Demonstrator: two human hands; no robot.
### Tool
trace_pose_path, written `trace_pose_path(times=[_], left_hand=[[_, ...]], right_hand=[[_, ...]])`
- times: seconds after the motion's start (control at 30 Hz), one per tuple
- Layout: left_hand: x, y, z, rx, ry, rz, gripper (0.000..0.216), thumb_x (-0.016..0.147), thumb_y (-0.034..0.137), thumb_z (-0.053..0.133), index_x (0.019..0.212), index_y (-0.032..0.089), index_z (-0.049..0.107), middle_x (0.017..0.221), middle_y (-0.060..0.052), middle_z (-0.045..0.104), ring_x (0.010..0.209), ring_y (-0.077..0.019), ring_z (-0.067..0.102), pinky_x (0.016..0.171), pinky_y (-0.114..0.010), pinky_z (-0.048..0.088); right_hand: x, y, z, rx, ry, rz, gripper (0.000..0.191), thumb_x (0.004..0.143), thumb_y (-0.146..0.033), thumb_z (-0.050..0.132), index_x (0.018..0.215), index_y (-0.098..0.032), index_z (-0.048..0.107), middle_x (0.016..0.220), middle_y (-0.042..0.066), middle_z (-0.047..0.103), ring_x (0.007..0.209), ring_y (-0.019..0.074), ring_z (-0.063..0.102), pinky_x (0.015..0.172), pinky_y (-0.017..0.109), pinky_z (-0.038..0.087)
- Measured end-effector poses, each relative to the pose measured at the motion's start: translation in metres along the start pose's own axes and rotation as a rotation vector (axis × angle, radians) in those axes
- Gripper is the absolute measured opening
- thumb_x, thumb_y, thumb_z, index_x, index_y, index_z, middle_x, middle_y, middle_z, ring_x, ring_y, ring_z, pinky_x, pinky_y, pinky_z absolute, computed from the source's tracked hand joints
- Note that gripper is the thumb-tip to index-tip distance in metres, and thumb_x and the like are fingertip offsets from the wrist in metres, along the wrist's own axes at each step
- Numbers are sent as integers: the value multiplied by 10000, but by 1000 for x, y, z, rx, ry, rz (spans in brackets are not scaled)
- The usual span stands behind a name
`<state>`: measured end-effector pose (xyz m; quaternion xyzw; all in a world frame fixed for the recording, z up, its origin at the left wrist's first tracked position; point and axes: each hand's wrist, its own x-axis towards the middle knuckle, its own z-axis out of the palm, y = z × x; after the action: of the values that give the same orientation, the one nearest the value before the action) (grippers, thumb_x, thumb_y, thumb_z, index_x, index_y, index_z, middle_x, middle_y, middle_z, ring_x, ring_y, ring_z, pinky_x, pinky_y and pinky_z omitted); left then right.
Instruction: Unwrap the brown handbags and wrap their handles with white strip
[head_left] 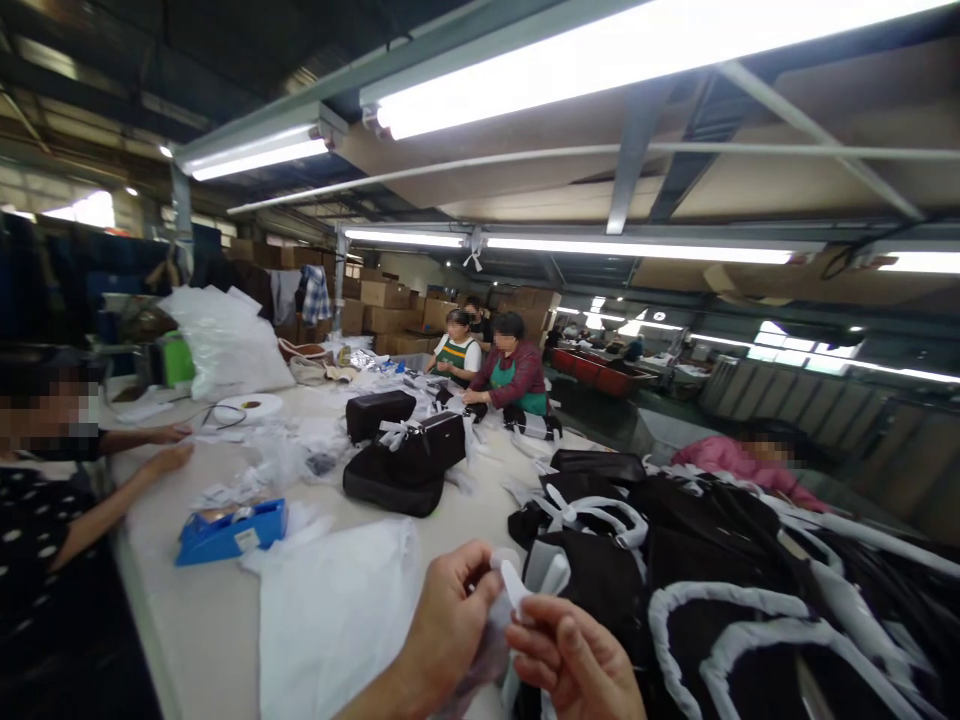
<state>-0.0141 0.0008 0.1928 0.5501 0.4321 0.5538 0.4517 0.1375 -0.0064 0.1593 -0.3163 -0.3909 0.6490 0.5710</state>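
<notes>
My left hand [454,615] is closed in a pinch, its thumb and forefinger at a small white strip [514,590]. The fingertips of my right hand [574,650] pinch the lower end of that same strip, the other fingers curled loosely. Below my left hand hangs some thin, see-through plastic [491,650], partly hidden by the hands. Just left of my hands a flat white sheet or bag [330,610] lies on the table. Close to my right hand is a pile of black bags [585,560] with handles wrapped in pale material [780,650].
A blue tape dispenser [232,532] stands on the table [187,600] at left, near a co-worker's hands [172,450]. More black bags [405,460] sit mid-table. Two people [510,375] work at the far side, and a person in pink [742,465] is beyond the pile.
</notes>
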Motion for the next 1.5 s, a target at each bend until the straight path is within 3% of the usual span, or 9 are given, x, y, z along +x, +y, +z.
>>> trace_pose_path(times=[0.17,0.4,0.63,0.87,1.03,1.2,1.27,1.37,1.5], left_hand=[[-2,0,3,2,37,39,158,788,310,572,765,156,600,650,16,547,627,-132,478,578,-214,367],[-2,-4,2,-8,66,69,187,860,346,553,785,175,554,643,18,551,599,-127,503,563,-205,393],[-6,-8,-1,121,83,154,173,894,310,496,779,188,536,602,35,518,537,-112,496,512,-188,361],[-10,-14,-3,311,68,373,229,956,273,386,804,202,542,572,45,521,497,-97,487,494,-171,349],[-7,-15,-6,453,75,514,193,906,157,381,813,209,542,610,34,575,516,-95,519,519,-161,378],[1,-16,-10,561,51,532,183,869,127,381,789,207,524,611,24,597,517,-105,538,534,-179,383],[4,-14,-11,596,39,537,184,868,128,387,789,204,534,624,15,610,532,-113,557,544,-192,382],[9,-11,-13,638,18,575,190,843,102,395,799,199,551,657,0,630,572,-126,584,561,-208,379],[10,-19,-13,735,-53,710,187,783,58,404,735,198,518,641,-9,610,571,-140,565,542,-231,354]], right_hand=[[5,-7,11,-194,53,-21,519,586,-492,891,941,-165,700,627,2,670,512,177,660,453,258,535],[5,-7,18,-373,52,10,558,636,-689,765,656,-160,591,418,4,604,348,99,529,381,173,394],[12,0,20,-313,72,70,592,569,-709,789,638,-165,569,404,-8,585,336,101,514,373,185,397],[10,-1,34,-212,100,22,562,617,-665,795,645,-162,546,391,-24,561,327,62,465,377,151,347],[19,2,30,-195,85,20,542,629,-655,792,745,-193,532,465,-32,598,390,115,566,431,195,443],[33,-15,23,-421,-13,115,583,719,-763,601,852,-195,594,488,-53,537,356,123,496,377,221,376],[37,-29,23,-663,-124,-9,457,785,-641,616,766,-185,622,508,-50,505,409,105,450,420,222,352],[42,-48,27,-976,-210,-363,250,844,-362,621,661,-193,598,676,-15,527,641,137,502,592,248,392],[49,-54,35,-1077,-235,-646,209,888,-200,495,680,-210,504,776,0,508,742,154,511,681,268,387]])
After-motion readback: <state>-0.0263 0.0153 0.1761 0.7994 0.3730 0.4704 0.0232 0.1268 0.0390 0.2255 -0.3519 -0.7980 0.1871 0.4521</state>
